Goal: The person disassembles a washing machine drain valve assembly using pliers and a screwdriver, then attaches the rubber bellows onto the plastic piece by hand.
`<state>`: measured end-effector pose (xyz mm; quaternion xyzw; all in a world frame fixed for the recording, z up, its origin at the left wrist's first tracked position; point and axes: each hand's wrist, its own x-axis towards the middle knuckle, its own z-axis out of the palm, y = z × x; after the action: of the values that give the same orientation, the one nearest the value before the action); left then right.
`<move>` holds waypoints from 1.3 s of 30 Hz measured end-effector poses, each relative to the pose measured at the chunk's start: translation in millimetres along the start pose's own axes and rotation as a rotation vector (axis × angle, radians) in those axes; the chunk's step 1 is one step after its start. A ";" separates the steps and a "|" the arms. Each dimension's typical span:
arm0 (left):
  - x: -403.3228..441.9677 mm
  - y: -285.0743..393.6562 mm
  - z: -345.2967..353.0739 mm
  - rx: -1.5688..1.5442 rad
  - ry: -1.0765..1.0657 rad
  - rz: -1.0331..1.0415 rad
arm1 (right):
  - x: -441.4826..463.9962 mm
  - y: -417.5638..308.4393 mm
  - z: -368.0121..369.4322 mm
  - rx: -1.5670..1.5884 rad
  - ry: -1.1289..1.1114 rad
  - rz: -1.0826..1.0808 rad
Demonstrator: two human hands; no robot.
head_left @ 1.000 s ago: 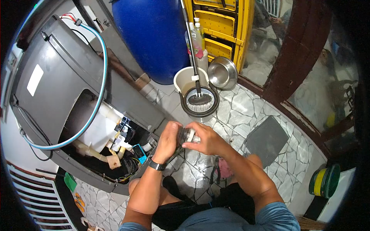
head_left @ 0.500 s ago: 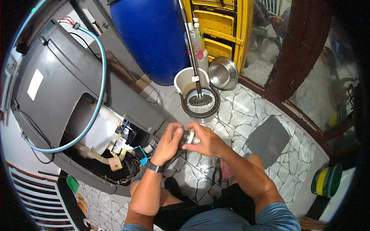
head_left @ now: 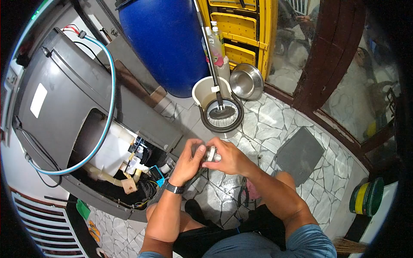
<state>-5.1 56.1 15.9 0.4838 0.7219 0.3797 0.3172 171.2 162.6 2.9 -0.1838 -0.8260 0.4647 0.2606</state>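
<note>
Between my two hands is a small roundish part with a white rim and a greyish body (head_left: 211,155); its exact kind is unclear. My right hand (head_left: 231,156) grips it from the right, thumb below and fingers above. From the other side my left hand (head_left: 189,161), with a watch on the wrist, curls its fingers round the part's left end, hiding that end. Just left of my hands lies a dark grey appliance housing (head_left: 146,122) with an opening. Inside it show a white plastic body (head_left: 105,150), a ribbed beige hose (head_left: 103,175) and wires.
A black-handled tool (head_left: 244,192) and a pink item (head_left: 251,191) lie on the wet tiles below my hands. Ahead stand a mop bucket (head_left: 198,91), a steel bowl (head_left: 246,81) and a blue barrel (head_left: 163,47). A grey flat panel (head_left: 300,155) lies to the right.
The view has shifted slightly. Both hands stay together on the part, which looks slightly turned between the fingers.
</note>
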 end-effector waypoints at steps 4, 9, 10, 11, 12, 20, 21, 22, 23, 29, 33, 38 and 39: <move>0.5 -6.6 -0.7 -0.201 0.002 0.038 | -0.2 -1.4 -0.1 0.050 -0.004 0.010; 0.3 -2.2 -9.9 -0.449 -0.055 -0.108 | -2.4 0.6 2.5 0.025 0.064 -0.095; 1.1 -4.0 -12.3 -0.467 -0.083 -0.099 | -3.3 0.3 1.3 0.052 0.050 -0.066; 1.8 -4.5 -14.0 -0.483 -0.112 -0.089 | -4.4 0.1 0.1 0.079 0.037 -0.037; 0.7 -3.2 -14.1 -0.484 -0.108 -0.085 | -5.9 4.0 1.6 0.076 0.035 -0.042; -10.4 3.8 -13.0 -0.303 -0.137 0.232 | -11.1 8.6 4.3 0.353 -0.052 0.163; -11.0 5.6 -14.3 -0.056 -0.085 0.286 | -10.9 6.6 4.0 0.372 -0.090 0.259; -14.8 11.4 -14.9 -0.028 -0.098 0.209 | -10.9 8.1 5.1 0.356 -0.077 0.222; -15.6 12.3 -11.9 -0.030 -0.094 0.213 | -10.1 5.7 4.6 0.351 -0.078 0.218; -17.4 6.1 9.6 0.067 0.159 0.550 | -7.8 1.1 10.5 0.605 -0.123 0.255; -21.8 17.6 4.9 0.073 0.140 0.561 | -8.9 -2.8 6.5 0.803 -0.154 0.310; -26.9 27.8 -2.2 0.129 0.075 0.509 | -9.8 2.2 2.1 0.911 -0.248 0.283; -27.2 27.2 -2.0 0.159 0.075 0.487 | -9.2 3.0 4.1 0.872 -0.187 0.292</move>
<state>14.8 36.7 42.6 0.6523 0.6229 0.4048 0.1503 176.2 156.3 -3.9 -0.1288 -0.5393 0.8147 0.1699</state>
